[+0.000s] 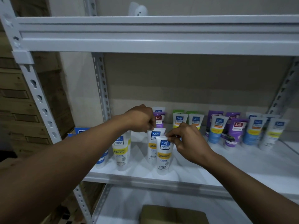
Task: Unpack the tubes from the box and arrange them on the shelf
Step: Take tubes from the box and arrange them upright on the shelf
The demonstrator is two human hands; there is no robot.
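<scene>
Front Vitamin C tube (164,155): upright on the middle shelf board (210,168), near its front edge, left of centre. Long axis vertical, cap down on the board, flat crimped end up, label facing the camera. Second Vitamin C tube (152,143) stands just behind and slightly left, same orientation, partly covered by the front one. Third tube (120,152) with the same label stands further left, apart from the pair, also cap down

Right hand (189,143): comes in from lower right, back of hand toward the camera, thumb and forefinger pinching the top right corner of the front tube's crimp, other fingers loosely curled. Left hand (140,118): comes in from lower left, wrist bent down, fingertips bunched together and pinching the top edge of the second tube

Behind the left hand: purple Safi Naturals tube (159,120), upright. Further right along the back of the board: row of upright tubes (216,131) with green, blue, purple and yellow labels, well apart from both hands. Blue cartons (80,130) at the board's left end, partly hidden by the left forearm. Cardboard box (173,214) on the shelf below, only its top shows
</scene>
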